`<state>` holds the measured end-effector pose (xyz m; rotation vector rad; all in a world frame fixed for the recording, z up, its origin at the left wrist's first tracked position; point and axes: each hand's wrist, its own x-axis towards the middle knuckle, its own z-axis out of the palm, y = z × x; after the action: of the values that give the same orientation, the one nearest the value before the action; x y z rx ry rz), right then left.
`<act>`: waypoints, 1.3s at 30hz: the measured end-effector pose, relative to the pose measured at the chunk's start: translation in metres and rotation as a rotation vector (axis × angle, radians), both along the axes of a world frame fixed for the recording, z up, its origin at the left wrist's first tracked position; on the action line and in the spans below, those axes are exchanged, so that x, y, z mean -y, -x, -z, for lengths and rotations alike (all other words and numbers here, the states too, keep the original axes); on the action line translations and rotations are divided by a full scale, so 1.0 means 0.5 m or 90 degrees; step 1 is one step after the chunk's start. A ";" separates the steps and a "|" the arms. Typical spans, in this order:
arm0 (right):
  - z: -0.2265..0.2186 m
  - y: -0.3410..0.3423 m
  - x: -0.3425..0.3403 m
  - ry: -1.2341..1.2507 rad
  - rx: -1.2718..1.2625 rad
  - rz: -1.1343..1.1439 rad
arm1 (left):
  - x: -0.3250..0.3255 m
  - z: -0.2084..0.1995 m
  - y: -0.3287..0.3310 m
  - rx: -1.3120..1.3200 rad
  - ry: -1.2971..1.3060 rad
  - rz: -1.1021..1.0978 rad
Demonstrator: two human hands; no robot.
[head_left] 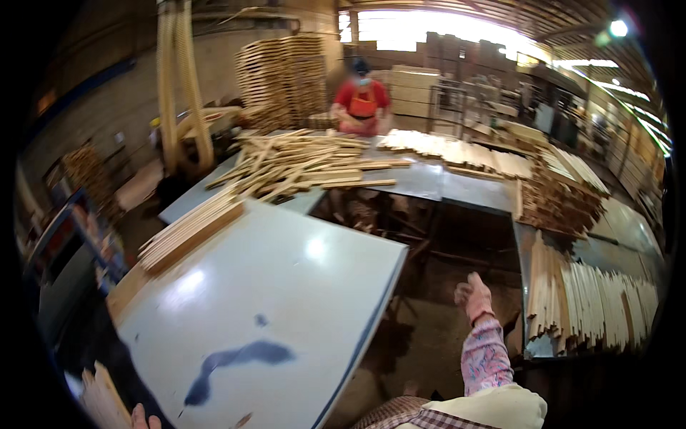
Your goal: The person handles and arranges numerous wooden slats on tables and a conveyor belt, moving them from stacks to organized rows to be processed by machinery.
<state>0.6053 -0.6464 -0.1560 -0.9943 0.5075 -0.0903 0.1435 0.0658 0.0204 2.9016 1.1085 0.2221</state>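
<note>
At the lower left edge, the fingertips of my left hand [145,419] curl up beside a small bundle of pale wooden strips [104,395] and appear to grip it. The rest of that hand is out of the picture. My right hand [474,297], below a flowered sleeve, hangs over the gap between the tables. Its fingers are loosely curled, and nothing shows in them. Left of it lies a grey-white tabletop [314,307] with a dark blue stain. Along its far left edge sits a neat row of long wooden strips [193,230].
A loose heap of strips [307,161] covers the table beyond. More strips [593,304] lie side by side on the right-hand table, with a stacked pile [557,204] behind them. A person in red [362,104] stands at the far side. Ducts [179,86] rise at left.
</note>
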 end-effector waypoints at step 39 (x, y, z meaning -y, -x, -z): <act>0.359 -0.591 0.876 0.055 -0.409 0.053 | 1.761 0.180 -1.867 -0.314 0.525 1.130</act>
<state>0.9006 -1.0843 -0.3354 -1.0810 1.1394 0.1413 1.0772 -0.8147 -0.0699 2.0370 -1.2597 -0.7610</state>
